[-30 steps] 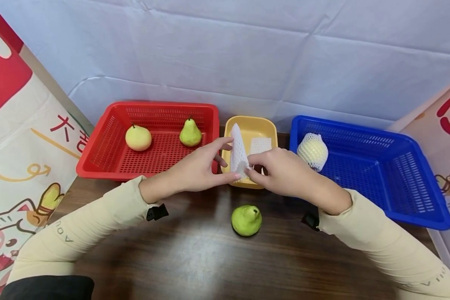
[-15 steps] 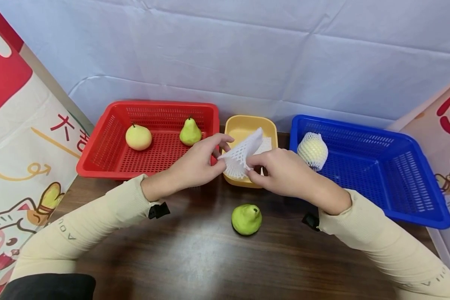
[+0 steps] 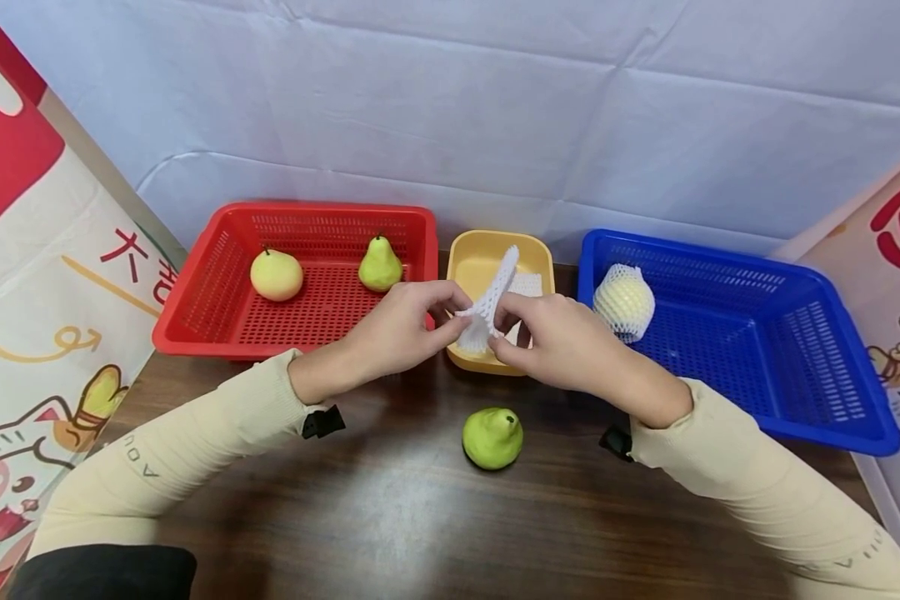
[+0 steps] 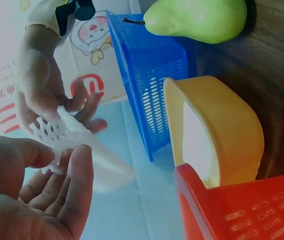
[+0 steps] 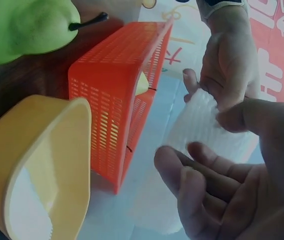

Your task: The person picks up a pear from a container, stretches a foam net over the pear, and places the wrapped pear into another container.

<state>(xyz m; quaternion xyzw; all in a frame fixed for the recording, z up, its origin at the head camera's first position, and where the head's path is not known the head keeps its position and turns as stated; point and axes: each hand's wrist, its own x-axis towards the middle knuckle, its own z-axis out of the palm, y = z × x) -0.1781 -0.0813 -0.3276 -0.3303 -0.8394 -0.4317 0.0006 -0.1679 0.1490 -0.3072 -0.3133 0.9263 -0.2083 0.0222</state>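
Note:
Between both hands stretches a white foam fruit net (image 3: 501, 283), held above the yellow tub (image 3: 468, 254), its far end pointing up and away. My left hand (image 3: 399, 329) pinches one side of the net's near edge between thumb and fingers. On the opposite side, my right hand (image 3: 566, 343) grips the edge the same way. The left wrist view shows the mesh spread where the left fingertips (image 4: 84, 152) meet it. A green pear (image 3: 491, 439) rests on the table, nearer than the hands. Another white net (image 3: 527, 284) lies inside the tub, partly hidden.
At left, a red basket (image 3: 195, 312) holds a yellowish round pear (image 3: 277, 276) and a green pear (image 3: 380, 265). A blue basket (image 3: 862, 367) at right holds a net-wrapped pale fruit (image 3: 624, 304). The brown wooden table (image 3: 420, 533) spreads in front, with a pale cloth backdrop behind.
The left hand has come to the net's edge and now pinches it. The net has tilted rightward and its near end is drawn apart. The right hand keeps its grip nearly in place.

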